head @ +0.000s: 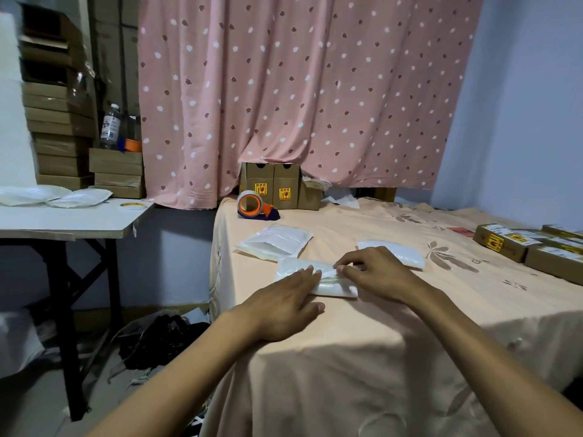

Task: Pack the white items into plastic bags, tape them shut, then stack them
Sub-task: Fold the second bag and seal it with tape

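on the peach sheet [378, 329], the left hand [284, 307] presses straight fingers flat on a bagged white item [334, 287] while the right hand [375, 272] pinches its folded plastic flap.

No real words legible tbh. Yellow stickers [260, 188] on two brown boxes [272, 175] under curtain [299, 89]: red fragile-glass sign, characters too small. Similar sticker [493, 241] on right-side box [504, 252] on bed [378, 326]. Bottle [110, 126] label blurred.

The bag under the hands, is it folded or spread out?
Folded: the right hand pinches a flap turned over the bag, and the left hand presses it flat.
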